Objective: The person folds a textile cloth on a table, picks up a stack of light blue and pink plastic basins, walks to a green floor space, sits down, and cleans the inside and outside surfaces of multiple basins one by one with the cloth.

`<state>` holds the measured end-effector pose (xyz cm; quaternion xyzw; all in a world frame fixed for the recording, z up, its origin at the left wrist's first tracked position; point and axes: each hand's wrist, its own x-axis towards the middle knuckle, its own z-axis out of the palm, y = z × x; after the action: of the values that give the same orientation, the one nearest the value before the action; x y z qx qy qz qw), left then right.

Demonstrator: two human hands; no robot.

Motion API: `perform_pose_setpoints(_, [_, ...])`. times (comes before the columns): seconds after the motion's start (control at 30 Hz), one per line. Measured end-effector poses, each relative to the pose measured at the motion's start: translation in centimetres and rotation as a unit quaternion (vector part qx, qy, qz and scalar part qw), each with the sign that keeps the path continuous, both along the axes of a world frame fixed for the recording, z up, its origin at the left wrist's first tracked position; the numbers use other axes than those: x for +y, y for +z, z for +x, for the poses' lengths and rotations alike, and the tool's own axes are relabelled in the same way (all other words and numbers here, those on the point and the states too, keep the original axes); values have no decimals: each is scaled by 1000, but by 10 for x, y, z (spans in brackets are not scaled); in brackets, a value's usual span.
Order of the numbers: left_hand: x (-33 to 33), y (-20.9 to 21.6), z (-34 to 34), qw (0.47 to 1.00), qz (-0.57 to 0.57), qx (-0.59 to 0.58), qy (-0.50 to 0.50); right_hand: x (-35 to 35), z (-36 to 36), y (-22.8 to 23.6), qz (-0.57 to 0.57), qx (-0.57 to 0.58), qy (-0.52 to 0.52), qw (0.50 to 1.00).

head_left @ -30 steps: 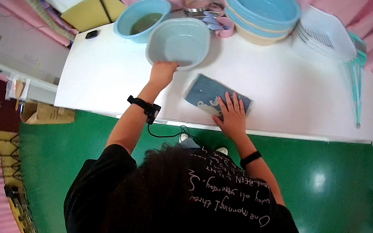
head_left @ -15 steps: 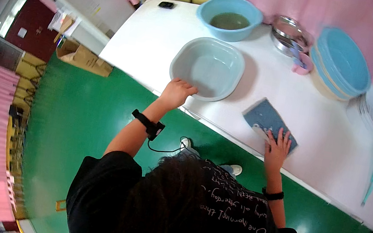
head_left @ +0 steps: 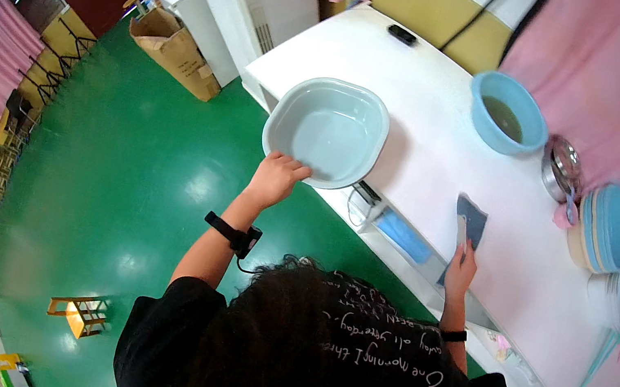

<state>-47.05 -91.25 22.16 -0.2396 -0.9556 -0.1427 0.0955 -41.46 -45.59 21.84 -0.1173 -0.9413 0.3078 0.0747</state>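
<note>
My left hand (head_left: 278, 178) grips the near rim of a pale grey-green basin (head_left: 324, 134), fingers curled over it. The basin appears empty, and its near side reaches past the white table's front edge; whether it rests on the table or is raised I cannot tell. At the front edge further right, my right hand (head_left: 461, 272) is closed on a blue-grey cloth (head_left: 472, 219). The cloth is bunched lengthwise, with a lighter strip along one side, and part of it hangs past the edge below the hand.
Along the back of the white table (head_left: 431, 115) stand a blue basin (head_left: 532, 133) of murky water, metal bowls (head_left: 561, 167), stacked basins (head_left: 610, 230) and a white rack-like container (head_left: 615, 297). A small black device (head_left: 402, 35) lies at the far left. A cardboard box (head_left: 173, 53) stands on the floor.
The view has turned. The grey-green basin has shifted left, away from the blue basin and over the front edge, with my left hand on it. The cloth, spread flat before, is now gathered in my right hand.
</note>
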Motion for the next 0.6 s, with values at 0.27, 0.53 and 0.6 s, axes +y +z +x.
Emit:
perform_pose_setpoints(0.27, [-260,-51,58,997,41,-22,58,-301,-66,-60,-93,-22,62,993])
perform_pose_setpoints(0.53, [-399,-178,491,996,36,-55,54,-437,361,-208,-159,-2,44,986])
perform_pose_setpoints(0.6, [-411,-225,648,995,39,-79,48,-438,527,-250,-205,-3,15,979])
